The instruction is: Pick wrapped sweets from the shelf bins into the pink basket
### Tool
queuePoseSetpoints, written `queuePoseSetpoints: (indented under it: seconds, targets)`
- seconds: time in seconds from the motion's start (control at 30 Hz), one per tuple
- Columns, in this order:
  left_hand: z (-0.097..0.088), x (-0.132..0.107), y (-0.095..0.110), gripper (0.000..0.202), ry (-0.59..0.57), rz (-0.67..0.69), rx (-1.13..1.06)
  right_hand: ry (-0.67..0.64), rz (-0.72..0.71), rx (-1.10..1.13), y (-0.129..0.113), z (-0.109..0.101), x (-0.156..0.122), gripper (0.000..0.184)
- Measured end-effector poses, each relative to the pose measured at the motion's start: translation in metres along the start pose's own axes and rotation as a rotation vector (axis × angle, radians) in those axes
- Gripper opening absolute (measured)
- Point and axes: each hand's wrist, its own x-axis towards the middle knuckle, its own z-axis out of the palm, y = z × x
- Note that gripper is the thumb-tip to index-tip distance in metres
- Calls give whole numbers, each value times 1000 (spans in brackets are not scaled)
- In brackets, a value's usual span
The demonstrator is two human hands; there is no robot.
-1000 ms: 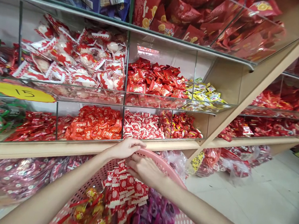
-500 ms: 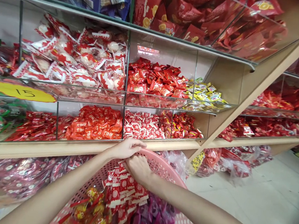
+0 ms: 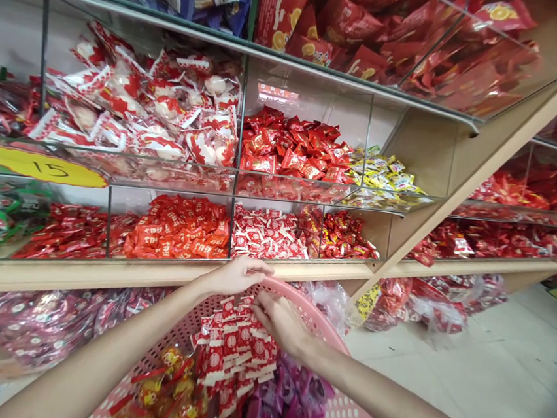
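Note:
My left hand [image 3: 236, 276] grips the far rim of a pink perforated plastic basket [image 3: 359, 417], its fingers closed over the edge. Inside the basket, just below that rim, my right hand [image 3: 281, 319] has its fingers bent and apart over a pile of small red-and-white wrapped candies [image 3: 236, 346]. I see nothing held in it, though its palm is turned from view. Purple wrapped candies [image 3: 289, 404] lie at the right of the basket. Gold-and-red wrapped candies [image 3: 177, 393] fill its left part.
Beyond the basket, a shelf bin holds similar red-and-white candies [image 3: 269, 233] behind a wooden ledge [image 3: 154, 277]. Orange-red packets [image 3: 178, 229] are in the bin to its left. Bagged sweets [image 3: 45, 328] sit under the ledge, and a slanted wooden post [image 3: 458, 187] stands at right.
My right hand has loosened from a fist and moved slightly right and down, exposing more red-and-white candies. My left hand stays on the rim.

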Motion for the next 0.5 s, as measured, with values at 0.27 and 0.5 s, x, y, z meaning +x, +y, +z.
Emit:
queuePoseSetpoints:
  seconds: [0.27,0.5]
  targets:
    - [-1,-2,2,28,1,6,-1,17,16,-70,-7,-2,-3,19]
    - [1,1,-3,28,-12,49,-14,279,-77,-213,17,-61,25,35]
